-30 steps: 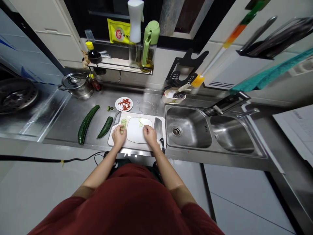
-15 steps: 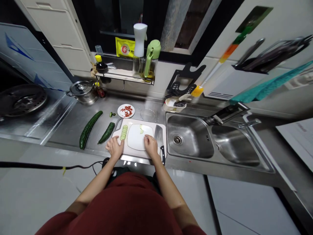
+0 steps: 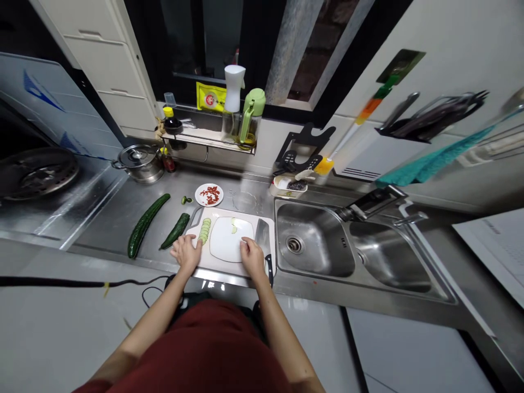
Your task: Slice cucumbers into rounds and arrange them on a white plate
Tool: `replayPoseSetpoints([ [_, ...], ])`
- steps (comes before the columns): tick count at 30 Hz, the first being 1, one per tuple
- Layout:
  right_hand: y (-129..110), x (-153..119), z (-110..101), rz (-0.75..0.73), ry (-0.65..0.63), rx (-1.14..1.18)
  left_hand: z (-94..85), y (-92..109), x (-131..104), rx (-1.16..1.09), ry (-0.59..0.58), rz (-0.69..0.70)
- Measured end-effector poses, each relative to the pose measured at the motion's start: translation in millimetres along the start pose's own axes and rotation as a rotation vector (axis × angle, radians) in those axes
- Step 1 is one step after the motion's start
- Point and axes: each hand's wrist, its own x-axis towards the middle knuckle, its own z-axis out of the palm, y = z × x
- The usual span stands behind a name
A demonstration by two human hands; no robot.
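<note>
My left hand (image 3: pixel 186 254) rests at the left edge of the cutting board (image 3: pixel 219 267), fingers spread and thumb close to the near end of a row of cucumber slices (image 3: pixel 204 231). On the board lies a white square plate (image 3: pixel 225 245) with a few pale green slices (image 3: pixel 233 225) near its far edge. My right hand (image 3: pixel 251 255) is at the plate's right side with its fingers curled together; whatever they hold, if anything, is hidden. A kitchen knife (image 3: pixel 262 236) lies along the board's right edge, its black handle close to my right wrist.
A cut cucumber (image 3: pixel 176 231) and a whole one (image 3: pixel 147 224) lie left of the board. Behind it stands a small plate of chopped red pieces (image 3: pixel 209 195). A double sink (image 3: pixel 315 240) adjoins on the right; a lidded pot (image 3: pixel 142 164) stands back left.
The view has tilted up a little, so everything sits lower in the picture. Both hands keep nearly the same places at the board and plate.
</note>
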Motion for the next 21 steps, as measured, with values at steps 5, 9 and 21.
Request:
replayPoseSetpoints([
  [5,-5.1,-2.3,0.0,-0.007,0.007,0.038,1.7,3.5,-2.9,-0.006,-0.024,-0.014],
  [9,-3.4,-7.4,0.8,0.014,0.011,0.052,3.0,3.8,-5.1,-0.023,-0.028,-0.019],
  [21,2.2,-14.3,11.8,0.035,0.0,0.06,4.6,0.5,-6.9,-0.071,-0.009,-0.049],
])
